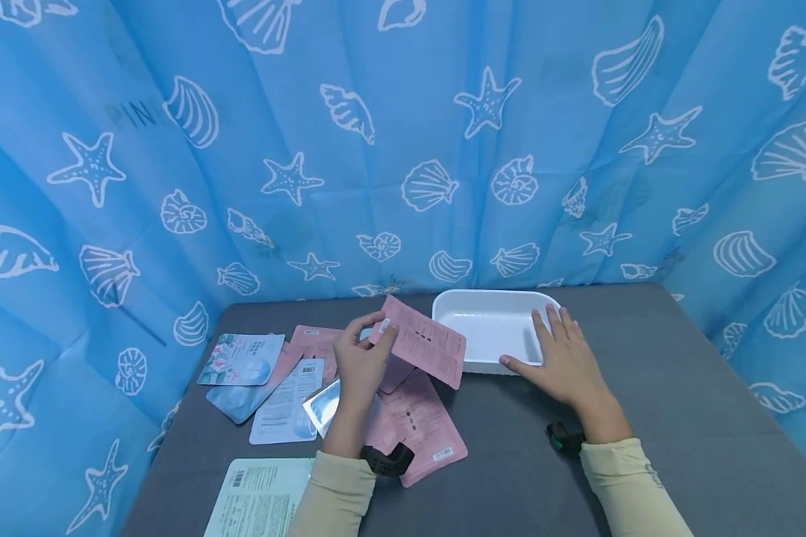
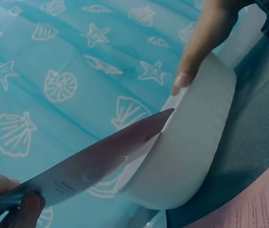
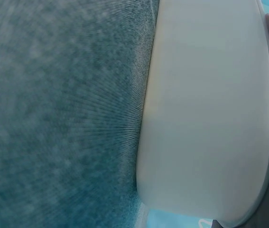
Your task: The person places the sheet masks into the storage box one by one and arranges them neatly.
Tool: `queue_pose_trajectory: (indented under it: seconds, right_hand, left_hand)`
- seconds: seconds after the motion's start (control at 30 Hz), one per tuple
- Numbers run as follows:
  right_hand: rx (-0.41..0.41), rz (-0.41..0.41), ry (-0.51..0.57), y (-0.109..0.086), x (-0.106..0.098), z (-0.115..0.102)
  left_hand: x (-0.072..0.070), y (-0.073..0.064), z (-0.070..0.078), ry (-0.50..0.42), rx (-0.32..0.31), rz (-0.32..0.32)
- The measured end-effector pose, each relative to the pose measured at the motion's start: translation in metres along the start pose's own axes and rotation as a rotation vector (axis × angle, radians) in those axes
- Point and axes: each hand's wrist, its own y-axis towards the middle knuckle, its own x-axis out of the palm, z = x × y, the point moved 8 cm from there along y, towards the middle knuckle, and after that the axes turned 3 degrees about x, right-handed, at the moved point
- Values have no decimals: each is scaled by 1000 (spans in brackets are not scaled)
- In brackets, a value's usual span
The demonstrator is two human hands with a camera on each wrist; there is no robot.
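My left hand (image 1: 361, 365) pinches a pink sheet mask packet (image 1: 426, 341) by its left end, thumb on top. The packet tilts, its far end near the left side of a white plastic tub (image 1: 490, 368); in the left wrist view that end overlaps the tub's rim. My right hand (image 1: 567, 365) rests on the tub's right edge with fingers spread and mostly straight. Its thumb touches the near rim, also in the left wrist view. The right wrist view is filled by the tub's outer wall (image 3: 210, 104). Below my left hand lies another pink packet (image 1: 419, 425).
Several more packets lie at left: a flowered one (image 1: 242, 358), a pale blue-white one (image 1: 289, 403), a pink one (image 1: 317, 344) and a silver one (image 1: 322, 406). A green packet (image 1: 258, 496) lies at the grey table's (image 1: 510, 462) front. A blue shell-print curtain (image 1: 403, 149) hangs behind.
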Motion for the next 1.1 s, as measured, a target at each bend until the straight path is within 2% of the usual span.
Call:
queue_pose_trajectory:
  seconds: [0.2, 0.47, 0.73, 1.1]
  right_hand:
    - [1, 3, 0, -1, -1, -1]
    - [-1, 3, -4, -1, -4, -1]
    - [2, -2, -5, -1, -2, -2]
    - [7, -20, -10, 1, 0, -4]
  left_hand:
    - [6, -3, -2, -18, -2, 8]
    - [22, -6, -3, -17, 4, -70]
    - [29, -10, -8, 155, -16, -149]
    - [35, -12, -17, 187, -76, -236]
